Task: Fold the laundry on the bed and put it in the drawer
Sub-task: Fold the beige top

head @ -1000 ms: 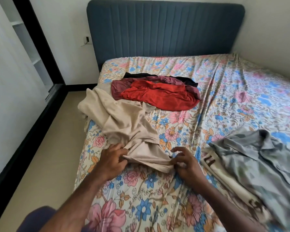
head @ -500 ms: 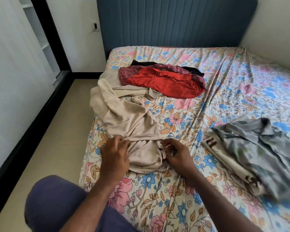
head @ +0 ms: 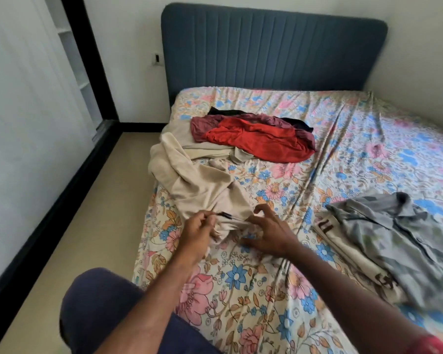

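Item 1. Left hand (head: pixel 197 232): fingers curled, its grip pinched on a thin dark drawstring (head: pixel 221 214) at the near end of the crumpled beige fabric garment (head: pixel 205 190).

Item 2. Right hand (head: pixel 269 232): fingers spread and loosely bent, grip open; fingertips rest on the bunched near edge of the beige garment, just right of the left hand's grip. Whether any cloth is caught under them cannot be told.

Item 3. Beige garment: lies on the bed with the floral-print sheet (head: pixel 266 290), running from both grips away toward the head of the bed and draping over the bed's left edge.

Item 4. Red crumpled fabric garment (head: pixel 261 141): well beyond the grips, lying on a maroon cloth (head: pixel 202 125), with a black cloth (head: pixel 224 111) showing behind; the maroon cloth overlaps the far end of the beige garment.

Item 5. Grey patterned collared shirt (head: pixel 399 241): right of the right hand's grip, apart from it, lying on top of a folded cream cloth with dark markings (head: pixel 343 241).

Item 6. Blue padded channelled headboard (head: pixel 271 49): beyond all the clothing, against a pale wall.

Item 7. Person's knee in dark blue cloth (head: pixel 100 307): below the left grip, beside the bed's edge, over a beige floor (head: pixel 87 213).
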